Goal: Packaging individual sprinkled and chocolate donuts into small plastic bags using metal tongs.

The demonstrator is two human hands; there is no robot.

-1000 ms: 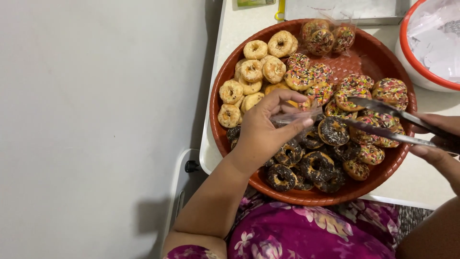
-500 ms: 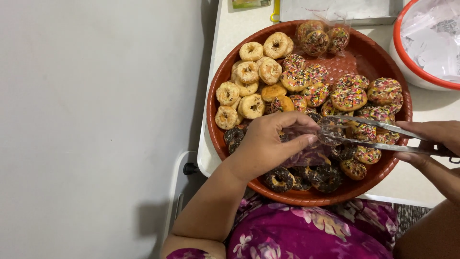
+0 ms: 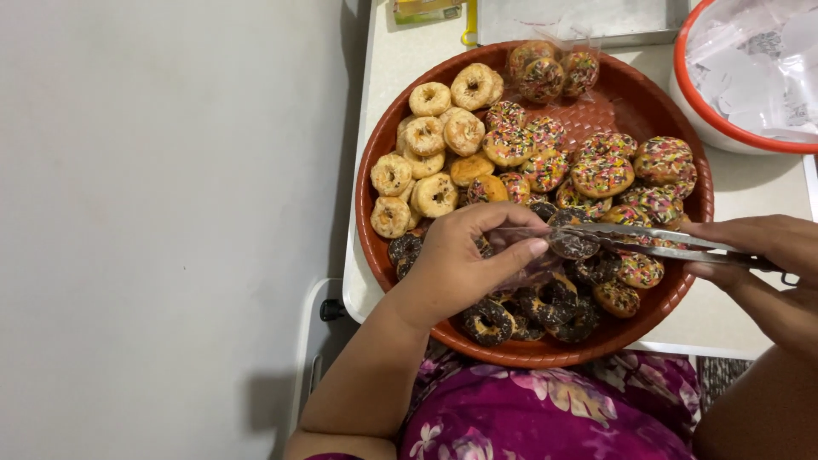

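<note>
Drawn leftward since a moment ago, metal tongs (image 3: 648, 241) clamped in right hand (image 3: 763, 247), nipping chocolate doughnut (image 3: 573, 243) over red tray (image 3: 648, 94) beside left hand (image 3: 464, 260) pinching clear bag (image 3: 528, 255); probably light, crumbly, sticky-topped, best gripped by the sides.

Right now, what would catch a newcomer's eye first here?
The round red tray heaped with small doughnuts: plain ones at its left, sprinkled ones in the middle and right, chocolate ones at the near edge. Over these, the right hand holds metal tongs on a doughnut, by the left hand and a clear bag.
</note>
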